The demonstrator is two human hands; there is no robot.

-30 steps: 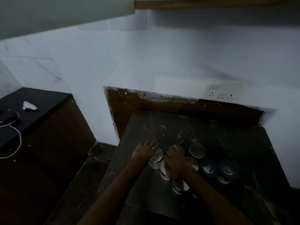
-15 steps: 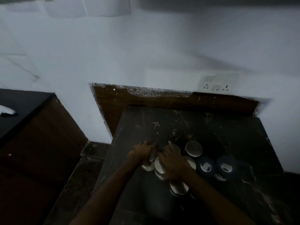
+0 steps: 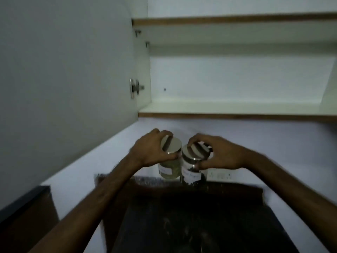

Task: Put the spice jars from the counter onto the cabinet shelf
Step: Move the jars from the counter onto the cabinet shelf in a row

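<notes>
**Mia:** What is each hand holding?

**Sam:** The left hand (image 3: 149, 150) holds a pale jar (image 3: 169, 169). Its fingers are wrapped tight around the shiny lid (image 3: 171, 145). The stuff inside looks light, kind of yellow-green. It has a white label, but the words are too blurry to read.

**Mia:** And the other one?

**Sam:** The right hand (image 3: 220, 152) holds a dark jar (image 3: 193, 175). Its fingers are clamped around that jar's shiny lid (image 3: 196, 151) too. Dark bits fill it. The label is blurry as well.

**Mia:** Where are the jars?

**Sam:** Both are up in the air, above the dark table (image 3: 200, 225). They sit side by side and look like they touch. They hang in front of the white wall (image 3: 273, 143), lower than the cabinet.

**Mia:** Are they straight?

**Sam:** They tip a little, with the lids leaning toward us.

**Mia:** What is above them?

**Sam:** The cabinet shelf (image 3: 237, 106) is right above, white with a brown front edge. The cabinet door (image 3: 63, 70) is swung open on the left. A metal hinge (image 3: 135, 87) joins it to the cabinet.

**Mia:** Anything else?

**Sam:** A white wall socket (image 3: 220, 175) sits just right of the dark jar, near the back of the table. Another dark counter (image 3: 23, 199) is off to the left, well apart.
</notes>
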